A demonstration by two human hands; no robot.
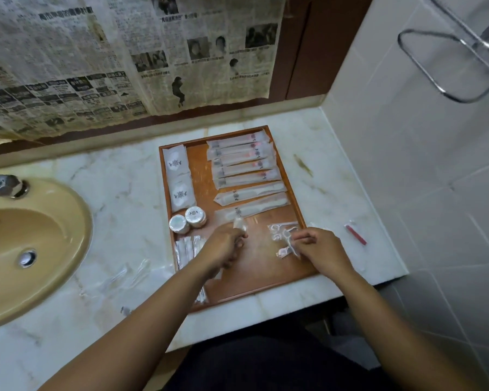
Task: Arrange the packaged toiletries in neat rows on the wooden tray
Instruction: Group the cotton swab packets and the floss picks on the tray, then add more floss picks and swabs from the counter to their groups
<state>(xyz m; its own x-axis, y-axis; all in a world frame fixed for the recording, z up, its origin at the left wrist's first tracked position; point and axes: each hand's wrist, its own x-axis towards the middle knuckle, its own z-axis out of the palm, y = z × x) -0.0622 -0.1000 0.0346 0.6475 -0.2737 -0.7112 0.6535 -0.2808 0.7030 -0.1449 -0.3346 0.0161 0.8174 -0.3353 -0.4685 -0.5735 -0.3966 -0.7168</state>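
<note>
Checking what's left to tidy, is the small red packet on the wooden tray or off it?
Off it. The small red packet lies on the marble counter, right of the wooden tray.

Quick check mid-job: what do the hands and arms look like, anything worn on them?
The left forearm and right forearm are bare, no sleeves showing. The left hand and right hand wear no gloves; I see no watch, bracelet or ring, though blur softens the fingers.

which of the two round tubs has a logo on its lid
The right-hand tub, slightly farther back; its lid bears a dark emblem, while the left-hand tub is plain.
</note>
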